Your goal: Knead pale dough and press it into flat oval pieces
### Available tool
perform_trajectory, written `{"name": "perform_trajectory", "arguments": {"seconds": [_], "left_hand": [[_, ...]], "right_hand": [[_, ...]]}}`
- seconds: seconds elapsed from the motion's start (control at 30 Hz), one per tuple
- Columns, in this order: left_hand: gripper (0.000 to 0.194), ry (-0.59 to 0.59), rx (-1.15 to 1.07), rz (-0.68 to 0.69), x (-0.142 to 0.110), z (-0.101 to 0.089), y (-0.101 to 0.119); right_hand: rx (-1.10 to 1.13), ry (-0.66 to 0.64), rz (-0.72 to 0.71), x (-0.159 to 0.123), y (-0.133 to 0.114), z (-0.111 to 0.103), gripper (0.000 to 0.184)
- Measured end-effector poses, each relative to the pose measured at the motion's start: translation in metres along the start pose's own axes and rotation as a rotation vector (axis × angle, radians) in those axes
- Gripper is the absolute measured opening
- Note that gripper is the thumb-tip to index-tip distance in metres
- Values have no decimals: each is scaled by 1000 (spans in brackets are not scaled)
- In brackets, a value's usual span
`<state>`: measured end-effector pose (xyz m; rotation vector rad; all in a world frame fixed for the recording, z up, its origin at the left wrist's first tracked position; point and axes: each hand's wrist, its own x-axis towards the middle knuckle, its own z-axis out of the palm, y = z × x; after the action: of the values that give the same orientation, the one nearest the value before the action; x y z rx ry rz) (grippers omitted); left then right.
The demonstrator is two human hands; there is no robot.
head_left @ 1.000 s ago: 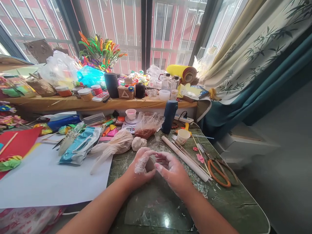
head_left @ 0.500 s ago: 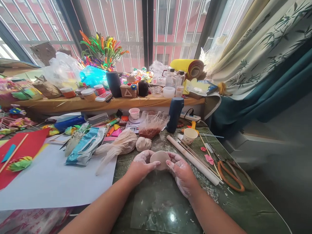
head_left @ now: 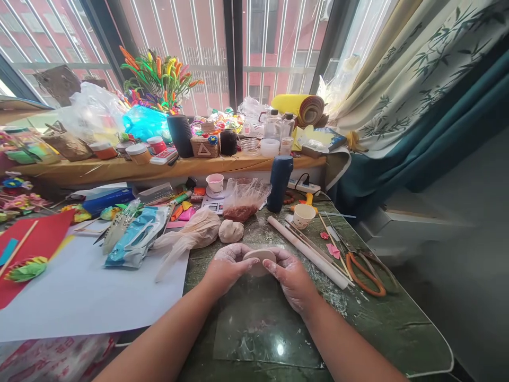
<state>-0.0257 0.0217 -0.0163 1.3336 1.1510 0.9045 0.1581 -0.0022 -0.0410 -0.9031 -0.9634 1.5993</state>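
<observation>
Between my two hands is a flat, pale disc of clay (head_left: 259, 257), tilted so that its face shows only as a narrow oval. My left hand (head_left: 227, 268) pinches its left edge, thumb on the near side and fingers curled behind. At the disc's right edge, my right hand (head_left: 292, 276) grips it the same way. White powder coats the fingers of both hands. Just beyond my left hand sits a lump of pale clay (head_left: 231, 231). Under the hands lies a clear sheet (head_left: 262, 329) with whitish smears.
To the right lie a pale rolling pin (head_left: 308, 252), thin sticks and orange-handled scissors (head_left: 366, 276). A paper cup (head_left: 304, 216), a dark blue bottle (head_left: 280, 183) and a bag of brown material (head_left: 242, 204) stand behind. White paper (head_left: 119, 297) and a wipes packet (head_left: 137, 239) are left.
The disc has tipped, so its face looks narrower than before. Both hands still hold it by the edges. The whole view has shifted slightly.
</observation>
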Motion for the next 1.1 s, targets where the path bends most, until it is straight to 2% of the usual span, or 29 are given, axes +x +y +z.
{"name": "perform_trajectory", "arguments": {"seconds": [0.13, 0.27, 0.33, 0.4, 0.47, 0.53, 0.6, 0.63, 0.7, 0.77, 0.83, 0.9, 0.97, 1.0, 1.07, 1.1], "left_hand": [[37, -34, -73, -3, -3, 2, 1], [39, -27, -173, -46, -3, 5, 2], [44, -28, -223, -74, -2, 4, 1], [51, -34, -271, -103, -2, 3, -1], [55, -72, -332, -149, -2, 2, -2], [51, -149, -421, -209, -2, 1, -1], [46, -226, -513, -251, -3, -1, 2], [44, -253, -554, -260, -3, -2, 4], [40, -297, -632, -273, -5, -4, 8], [40, -347, -695, -310, -6, -5, 12], [40, -350, -695, -359, -6, -6, 12], [35, -247, -641, -365, -3, -7, 11], [28, -82, -617, -335, 2, -7, 7], [27, -11, -628, -320, 5, -8, 6], [30, 80, -675, -301, 9, -8, 3], [34, 105, -694, -298, 10, -8, 2]], "right_hand": [[23, 26, -23, 1, -3, 2, 38], [41, 48, -19, 3, 1, 1, 50], [-101, 91, -87, 1, 1, -2, 60], [-413, 136, -269, -4, -3, -6, 67], [-818, 38, -500, -10, -11, -11, 72], [-1113, -199, -656, -15, -19, -13, 72], [-1218, -374, -722, -18, -24, -12, 70], [-1218, -399, -733, -19, -23, -11, 70], [-1158, -363, -707, -20, -18, -9, 72], [-1023, -254, -593, -21, -8, -8, 67], [-775, -101, -390, -19, 1, -7, 52], [-405, 72, -148, -16, 2, -7, 38], [-40, 206, 58, -12, -10, -6, 32], [87, 245, 118, -10, -22, -5, 30], [171, 280, 101, -8, -58, -5, 29], [143, 277, -23, -8, -79, -6, 32]]}}
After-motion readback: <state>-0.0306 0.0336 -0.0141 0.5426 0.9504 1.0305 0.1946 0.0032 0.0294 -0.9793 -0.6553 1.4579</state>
